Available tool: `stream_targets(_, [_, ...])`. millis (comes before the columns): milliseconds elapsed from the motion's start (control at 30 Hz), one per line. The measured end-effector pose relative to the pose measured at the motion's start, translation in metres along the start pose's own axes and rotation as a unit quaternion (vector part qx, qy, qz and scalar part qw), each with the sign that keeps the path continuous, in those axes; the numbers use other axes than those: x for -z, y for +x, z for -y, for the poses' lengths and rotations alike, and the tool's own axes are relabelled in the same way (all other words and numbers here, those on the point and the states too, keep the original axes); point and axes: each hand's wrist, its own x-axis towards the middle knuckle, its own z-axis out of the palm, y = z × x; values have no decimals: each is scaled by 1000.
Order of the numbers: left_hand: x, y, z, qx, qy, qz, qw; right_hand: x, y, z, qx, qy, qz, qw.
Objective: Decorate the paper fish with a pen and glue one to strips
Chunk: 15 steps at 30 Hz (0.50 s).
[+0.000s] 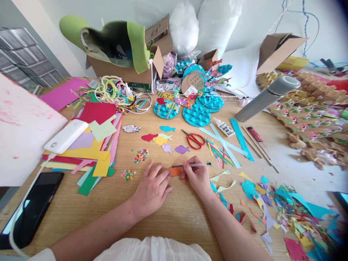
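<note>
My right hand (196,176) is closed round a slim grey pen (199,164), its black end pointing right. Beneath the pen lies a small piece of orange paper (176,171) on the wooden table. My left hand (153,186) rests flat, fingers stretched, with its fingertips at the left edge of the orange paper. Just beyond the hands are cut paper fish: a red fish (149,137), a yellow fish (160,141), a blue fish (167,128) and a purple fish (182,149). Red-handled scissors (195,140) lie partly spread behind my right hand.
Coloured paper sheets (99,113), a white power bank (66,137) and a phone (34,206) lie left. Paper scraps (293,214) cover the right. A glue bottle (224,127), a grey flask (268,98) and blue scalloped discs (196,116) stand or lie farther back.
</note>
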Motion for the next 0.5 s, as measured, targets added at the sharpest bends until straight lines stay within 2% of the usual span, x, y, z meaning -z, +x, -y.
stream_targets(200, [0,0,0,-1,-2,5,1000,0,0,-1,-2,0,16,1000])
stream_targets(500, [0,0,0,-1,1,1,1000,0,-2,7,10,-26,-23,999])
